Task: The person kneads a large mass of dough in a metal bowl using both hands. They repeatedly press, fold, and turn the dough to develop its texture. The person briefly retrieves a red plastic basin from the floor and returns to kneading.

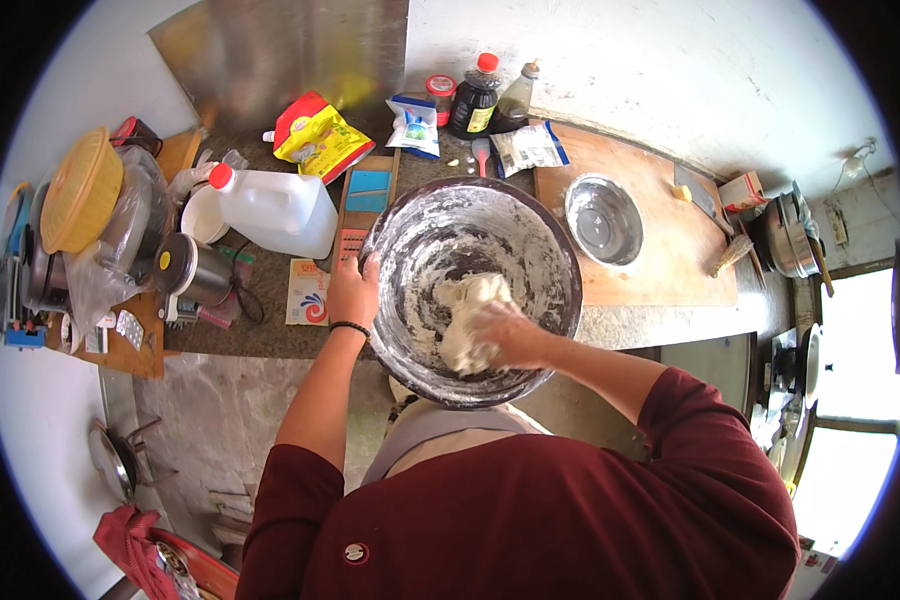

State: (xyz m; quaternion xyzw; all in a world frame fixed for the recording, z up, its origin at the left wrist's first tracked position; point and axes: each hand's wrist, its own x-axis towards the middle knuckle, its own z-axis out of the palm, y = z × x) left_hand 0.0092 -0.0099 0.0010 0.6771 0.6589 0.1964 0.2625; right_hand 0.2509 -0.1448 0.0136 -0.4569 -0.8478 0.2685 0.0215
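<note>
A large dark basin (480,196) stands at the counter's front edge, its inner wall streaked with flour. Inside it lies a rough lump of pale dough (474,315). My right hand (504,334) is pressed on the dough's right side, blurred by motion, and its fingertips are partly hidden. With my left hand (354,291) I grip the basin's left rim, the thumb along the edge. A dark beaded bracelet circles my left wrist. To the basin's right, a floury metal bowl (604,221) sits on a wooden board (675,270).
A translucent jug (277,210) with a red cap lies left of the basin, beside a mandoline-type grater (367,191). Behind are a yellow-red pouch (322,139), a dark sauce bottle (474,105) and a small spatula (481,154). A cleaver (701,199) rests on the board's far right. An electric kettle (195,270) stands left.
</note>
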